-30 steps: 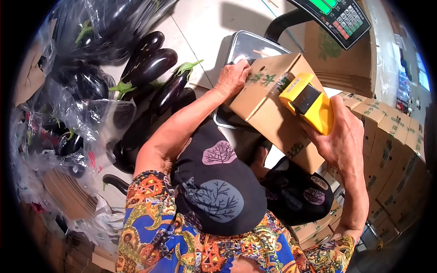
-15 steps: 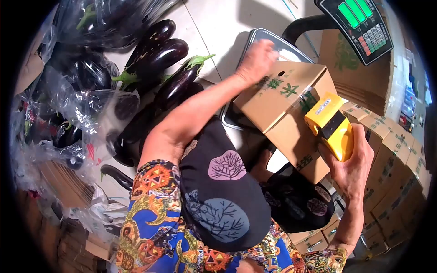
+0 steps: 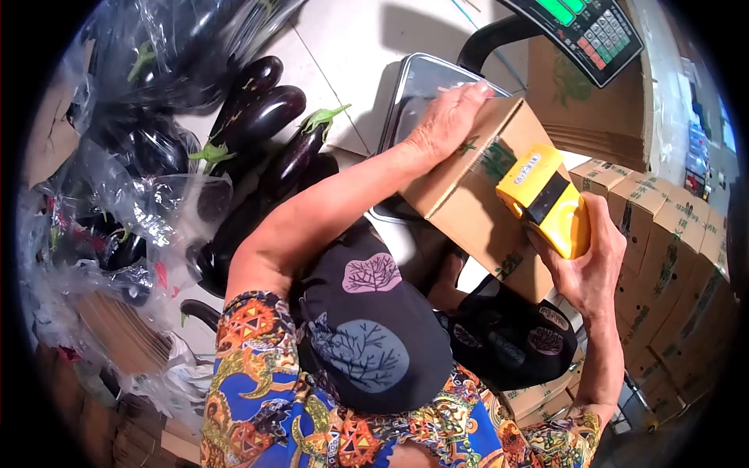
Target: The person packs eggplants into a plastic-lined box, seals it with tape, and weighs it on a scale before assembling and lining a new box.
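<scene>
A cardboard box (image 3: 476, 210) with green printed characters stands tilted by the scale's platform (image 3: 406, 101). My left hand (image 3: 456, 117) is closed over the box's far upper edge, fingers together along it. In my right hand (image 3: 585, 257) is a yellow tape dispenser (image 3: 546, 203) with a black band, held against the near right face of the box. The dispenser's lower grip is partly hidden by my fingers. The underside of the box is out of sight.
Several eggplants (image 3: 269, 109) lie on the tiled floor at left, beside clear plastic bags (image 3: 156, 171) holding more. The scale's display (image 3: 589, 31) stands at top right. Stacked cartons (image 3: 663, 234) line the right side. Flattened cardboard (image 3: 125, 327) lies at lower left.
The box has tipped, so its top face shows less. My left hand has come down onto its far edge. The tape dispenser and right hand have shifted slightly left in view.
</scene>
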The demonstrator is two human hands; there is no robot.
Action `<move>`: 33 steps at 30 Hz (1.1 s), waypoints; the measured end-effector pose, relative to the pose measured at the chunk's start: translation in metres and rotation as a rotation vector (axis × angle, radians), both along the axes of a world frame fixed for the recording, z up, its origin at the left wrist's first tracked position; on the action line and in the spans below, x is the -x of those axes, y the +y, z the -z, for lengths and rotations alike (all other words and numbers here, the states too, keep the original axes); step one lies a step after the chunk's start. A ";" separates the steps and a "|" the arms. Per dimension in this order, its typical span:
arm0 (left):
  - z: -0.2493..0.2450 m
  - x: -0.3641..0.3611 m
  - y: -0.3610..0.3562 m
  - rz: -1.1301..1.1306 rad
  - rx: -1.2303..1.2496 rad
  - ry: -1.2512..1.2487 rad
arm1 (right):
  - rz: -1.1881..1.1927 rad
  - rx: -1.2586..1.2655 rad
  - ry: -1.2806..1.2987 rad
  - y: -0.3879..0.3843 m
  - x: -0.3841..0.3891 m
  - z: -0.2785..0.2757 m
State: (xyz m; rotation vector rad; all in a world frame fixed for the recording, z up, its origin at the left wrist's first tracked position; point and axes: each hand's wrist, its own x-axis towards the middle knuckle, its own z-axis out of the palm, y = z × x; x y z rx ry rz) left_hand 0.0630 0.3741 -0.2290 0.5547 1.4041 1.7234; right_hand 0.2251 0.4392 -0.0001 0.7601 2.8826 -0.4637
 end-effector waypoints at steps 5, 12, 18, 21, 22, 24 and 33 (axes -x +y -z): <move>-0.067 -0.002 0.000 0.055 0.050 0.482 | -0.045 -0.035 0.037 0.005 -0.002 0.005; -0.068 0.013 0.002 0.155 0.213 0.514 | -0.138 -0.047 0.035 0.010 -0.003 0.004; -0.047 0.023 0.000 0.207 0.427 1.315 | -0.062 -0.012 -0.031 0.042 -0.085 -0.005; -0.035 0.031 0.000 0.181 0.457 1.394 | 0.038 0.033 0.008 0.060 -0.146 0.006; -0.033 0.040 -0.007 0.162 0.283 1.627 | 0.084 0.036 0.039 0.063 -0.160 0.011; -0.036 0.037 -0.007 0.106 0.255 1.441 | 0.124 0.042 0.115 0.068 -0.198 0.034; -0.065 0.032 -0.008 0.071 0.491 1.033 | 0.205 0.118 0.184 0.077 -0.225 0.089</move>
